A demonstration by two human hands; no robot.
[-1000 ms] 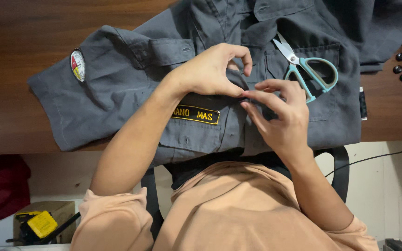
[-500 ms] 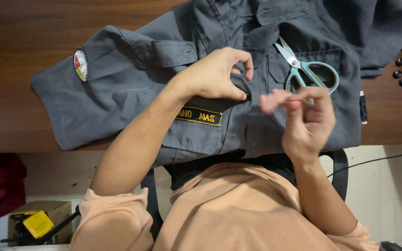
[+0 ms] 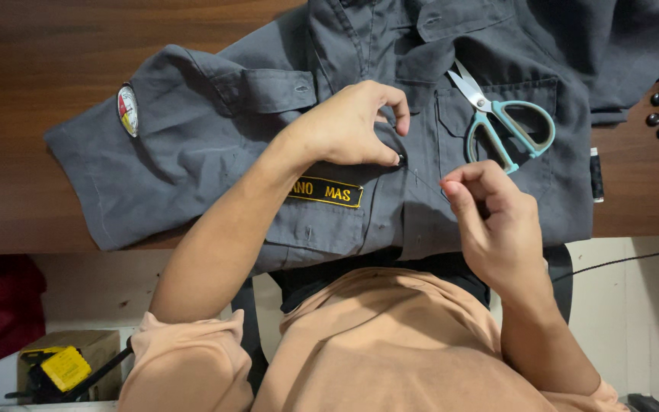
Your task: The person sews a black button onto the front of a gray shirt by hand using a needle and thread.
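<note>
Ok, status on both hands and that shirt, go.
Left hand pinching a small dark button on the grey uniform shirt. Right hand raised, pinching a thin thread taut. Teal-handled scissors lying on shirt pocket, clear of both.

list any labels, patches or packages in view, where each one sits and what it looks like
Round patch: on the grey shirt's sleeve, left side; white rim with red, yellow and green inside.
Name strip: on the shirt's chest just under the left hand; narrow black rectangle with yellow border and yellow stitching.
Cardboard box: on the floor at bottom left; brown, with a yellow and black tool in front of it.
No screens or signs show.
</note>
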